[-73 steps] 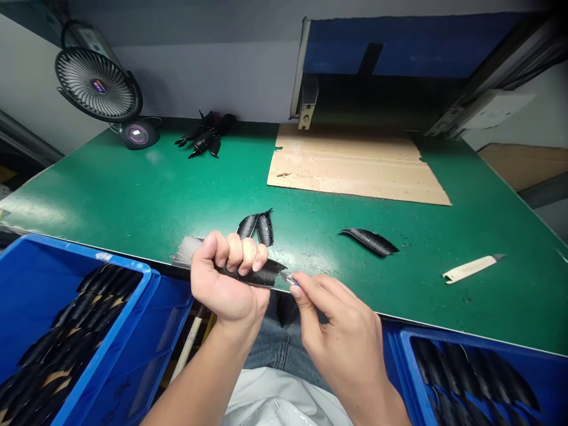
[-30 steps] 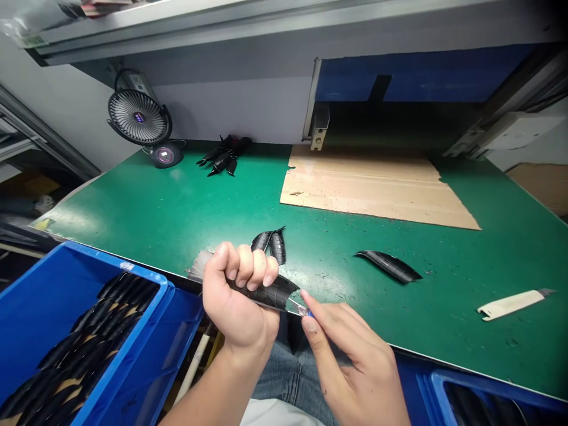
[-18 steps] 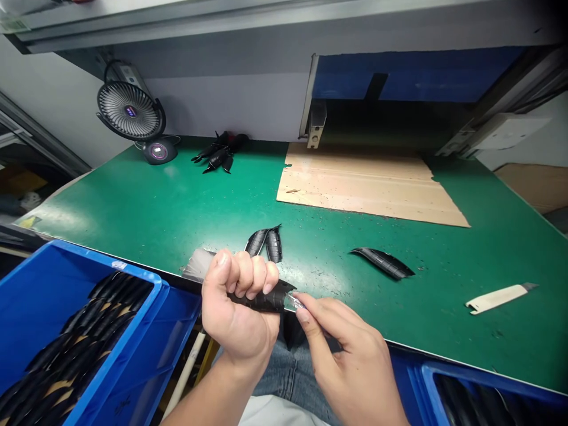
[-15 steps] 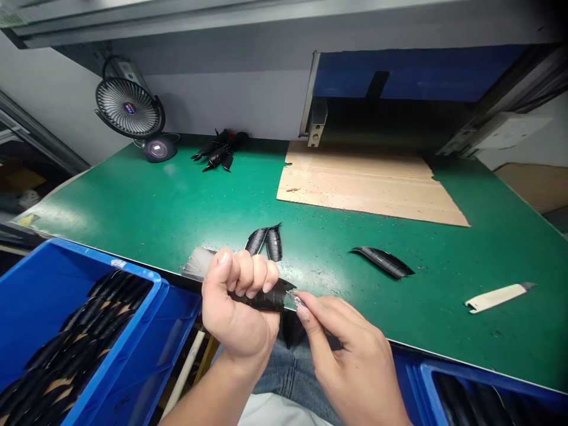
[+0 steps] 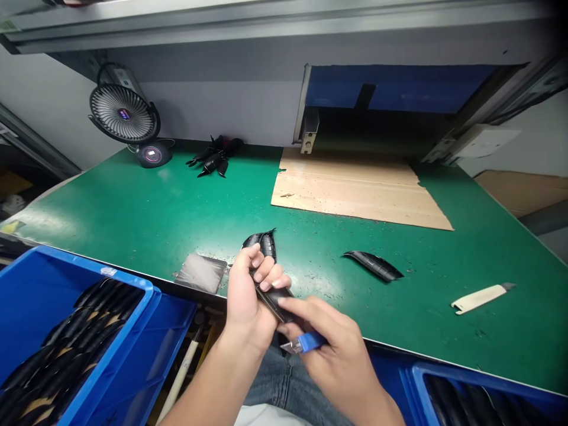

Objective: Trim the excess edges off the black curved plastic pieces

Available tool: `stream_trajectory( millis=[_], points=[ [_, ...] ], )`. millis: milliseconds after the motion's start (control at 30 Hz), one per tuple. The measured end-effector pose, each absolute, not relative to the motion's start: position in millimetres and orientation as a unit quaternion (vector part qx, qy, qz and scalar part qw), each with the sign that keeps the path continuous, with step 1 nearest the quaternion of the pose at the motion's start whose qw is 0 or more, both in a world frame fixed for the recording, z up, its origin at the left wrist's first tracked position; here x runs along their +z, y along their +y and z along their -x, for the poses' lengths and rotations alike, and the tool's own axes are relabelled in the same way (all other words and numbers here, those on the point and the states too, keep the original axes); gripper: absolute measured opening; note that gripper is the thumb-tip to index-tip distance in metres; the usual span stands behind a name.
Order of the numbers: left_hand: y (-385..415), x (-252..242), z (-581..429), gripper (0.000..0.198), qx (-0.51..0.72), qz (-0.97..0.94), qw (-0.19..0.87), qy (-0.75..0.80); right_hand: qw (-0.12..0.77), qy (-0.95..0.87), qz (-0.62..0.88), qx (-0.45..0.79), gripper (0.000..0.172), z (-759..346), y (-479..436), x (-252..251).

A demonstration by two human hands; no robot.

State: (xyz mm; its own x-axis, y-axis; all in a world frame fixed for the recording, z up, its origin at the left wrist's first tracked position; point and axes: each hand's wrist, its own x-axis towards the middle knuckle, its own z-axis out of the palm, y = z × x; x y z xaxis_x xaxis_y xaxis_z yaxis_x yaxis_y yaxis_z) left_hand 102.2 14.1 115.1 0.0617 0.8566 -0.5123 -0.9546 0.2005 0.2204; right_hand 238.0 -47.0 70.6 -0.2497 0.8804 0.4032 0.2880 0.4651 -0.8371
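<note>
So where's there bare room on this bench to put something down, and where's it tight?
The largest bare green stretch of bench runs between the fan and the grey pad. Another lies between the cardboard sheet and the utility knife. It is crowded at the front edge, around the left hand, right hand and the black pieces.

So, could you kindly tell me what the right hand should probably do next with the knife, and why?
Probably the right hand should turn the blue-handled utility knife so its steel blade meets the black ribbed curved strip. The blade now points away below the strip, which the left hand grips firmly.
</note>
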Motion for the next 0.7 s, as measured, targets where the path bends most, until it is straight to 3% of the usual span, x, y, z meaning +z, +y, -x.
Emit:
stream_trajectory(
  millis=[200, 267, 400, 533, 700],
  points=[
    [28.6, 115.3, -92.2, 0.025, 0.652, 0.117, 0.679, 0.318, 0.584, -0.584, 0.479, 0.299, 0.009, -256.9, -50.0, 69.0],
    [25.1, 118.8, -98.5, 0.018, 0.637, 0.085, 0.686, 0.340, 0.590, -0.543, 0.516, 0.301, 0.005, -252.5, -50.3, 71.0],
    [5.9, 118.3, -121.8, 0.020, 0.570, 0.044, 0.728, 0.378, 0.591, -0.518, 0.520, 0.334, 0.024, -237.5, -46.3, 81.4],
    [-8.9, 112.0, -133.6, 0.027, 0.566, 0.066, 0.722, 0.393, 0.585, -0.519, 0.529, 0.329, 0.008, -234.0, -43.3, 88.5],
    [-14.2, 113.0, -134.9, 0.026, 0.577, 0.047, 0.717, 0.387, 0.589, -0.519, 0.530, 0.322, 0.008, -236.9, -44.8, 90.2]
  ],
)
